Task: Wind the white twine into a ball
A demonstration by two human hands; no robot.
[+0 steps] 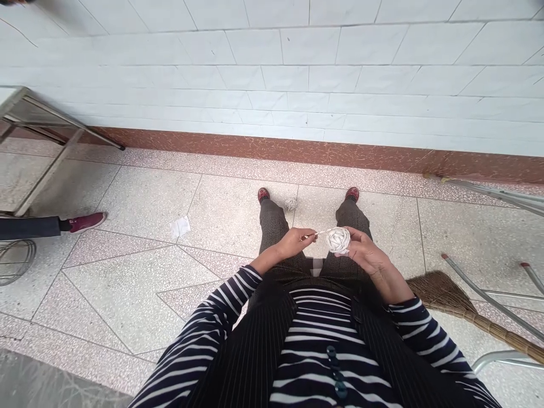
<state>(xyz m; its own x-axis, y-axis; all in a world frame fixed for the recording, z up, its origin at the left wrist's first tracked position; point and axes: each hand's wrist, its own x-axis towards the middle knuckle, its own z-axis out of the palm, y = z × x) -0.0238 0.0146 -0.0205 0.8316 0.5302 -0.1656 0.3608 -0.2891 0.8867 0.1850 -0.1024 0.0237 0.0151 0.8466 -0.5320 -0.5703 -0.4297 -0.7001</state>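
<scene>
My right hand [369, 255] is wrapped round a ball of white cord [338, 241], held above my lap between my knees. From the ball a short strand of cord [323, 231] runs to my left hand [295, 242], whose thumb and fingers pinch it. The strand looks taut between the two hands. A second, speckled ball [290, 204] lies on the floor between my feet, near the left shoe. Whether the two balls are joined by cord I cannot tell.
A straw broom [444, 292] and metal chair legs [488, 292] are at my right. Left of me are a white paper [181, 227], another person's shoe [87, 222], a wire coil [17, 260] and a metal-framed table [55, 164]. A tiled wall [293, 79] stands ahead.
</scene>
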